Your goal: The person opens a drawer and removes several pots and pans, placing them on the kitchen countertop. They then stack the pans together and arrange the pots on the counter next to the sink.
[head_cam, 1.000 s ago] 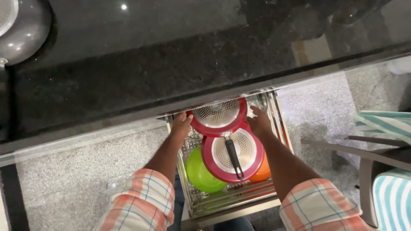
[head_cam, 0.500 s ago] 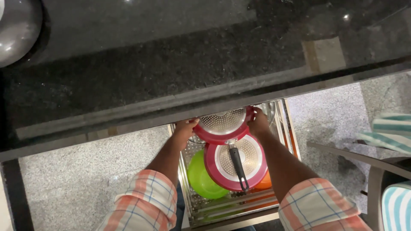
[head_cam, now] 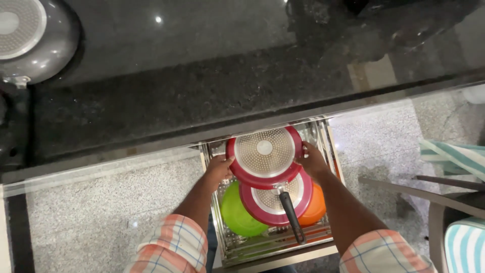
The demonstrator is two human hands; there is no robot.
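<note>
Kitchen, seen from above: dark speckled granite counter (head_cam: 202, 96) across the top, pale speckled floor (head_cam: 101, 212) below, pull-out wire drawer (head_cam: 328, 151) open under the counter edge. Left hand (head_cam: 218, 169) grips the left rim of a red pan (head_cam: 264, 155), fingers curled round the edge. Right hand (head_cam: 313, 162) clasps the right rim the same way. Pan is turned bottom-up, silver dotted base facing the camera, held above the drawer just below the counter edge. Under it, in the drawer, a second red pan (head_cam: 275, 202) also lies base up, its black handle (head_cam: 292, 217) pointing toward the person. Green bowl (head_cam: 235, 217) sits left of that pan, orange bowl (head_cam: 314, 208) right, both partly covered by it. Plaid sleeves at the bottom of the frame. Grey pan (head_cam: 35, 40) on the counter, top left, well apart. Striped teal cloth (head_cam: 454, 156) on a chair at the right edge.
</note>
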